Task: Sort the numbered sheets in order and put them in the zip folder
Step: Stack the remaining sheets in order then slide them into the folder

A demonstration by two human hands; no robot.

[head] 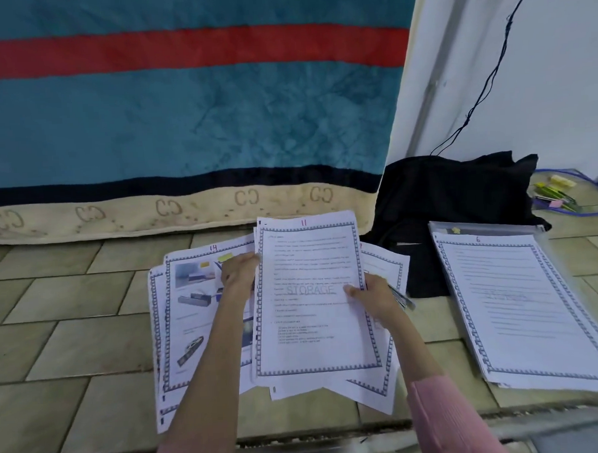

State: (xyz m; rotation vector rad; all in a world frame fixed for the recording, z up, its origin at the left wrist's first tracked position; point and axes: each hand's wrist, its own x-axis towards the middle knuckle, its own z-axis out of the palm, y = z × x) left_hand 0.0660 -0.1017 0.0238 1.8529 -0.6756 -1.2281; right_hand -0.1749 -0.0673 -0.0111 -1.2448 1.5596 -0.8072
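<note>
A fan of blue-bordered printed sheets is held over the tiled floor at the centre. The top sheet, numbered 11 (312, 328), reads "STORAGE". My left hand (239, 271) grips the fan's left edge, over a sheet numbered 14 (194, 292) with pictures. My right hand (372, 296) pinches the right edge of sheet 11, thumb on top, and also holds a pen (402, 299). To the right lies a separate stack topped by sheet 6 (520, 305), resting on a clear zip folder (486, 225) whose top edge shows behind it.
A teal blanket (183, 121) with a red stripe hangs over a bed edge ahead. A black bag (453, 192) sits between the two piles. Coloured pens and a blue cable (556, 194) lie at the far right by the white wall. Pink sleeves cover both forearms.
</note>
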